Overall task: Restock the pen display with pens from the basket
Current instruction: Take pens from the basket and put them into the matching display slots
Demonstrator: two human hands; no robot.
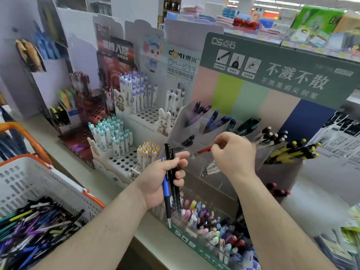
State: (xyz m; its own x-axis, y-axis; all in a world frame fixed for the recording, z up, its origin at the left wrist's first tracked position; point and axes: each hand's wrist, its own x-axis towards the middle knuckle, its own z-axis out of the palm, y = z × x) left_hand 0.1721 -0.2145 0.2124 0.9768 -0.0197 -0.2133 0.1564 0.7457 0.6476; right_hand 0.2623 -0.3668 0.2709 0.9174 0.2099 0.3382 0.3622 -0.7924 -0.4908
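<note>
A white basket (35, 178) with orange handles stands at the lower left, full of mixed loose pens (33, 228). My left hand (161, 178) grips a small bunch of pens (171, 184), two black and one blue, tips down. My right hand (233, 152) pinches a red pen (203, 150) by its end, its other end pointing left over a clear compartment of the pen display (196, 164). The display's tiered clear pockets hold purple, blue, green, black and yellow pens under a green headboard (272, 65).
White hole-rack displays (124, 158) with capped pens stand left of the clear display. A front tray (214, 227) holds several pastel pens just below my left hand. Packaged goods lie on the shelf at the right. Store shelves run behind.
</note>
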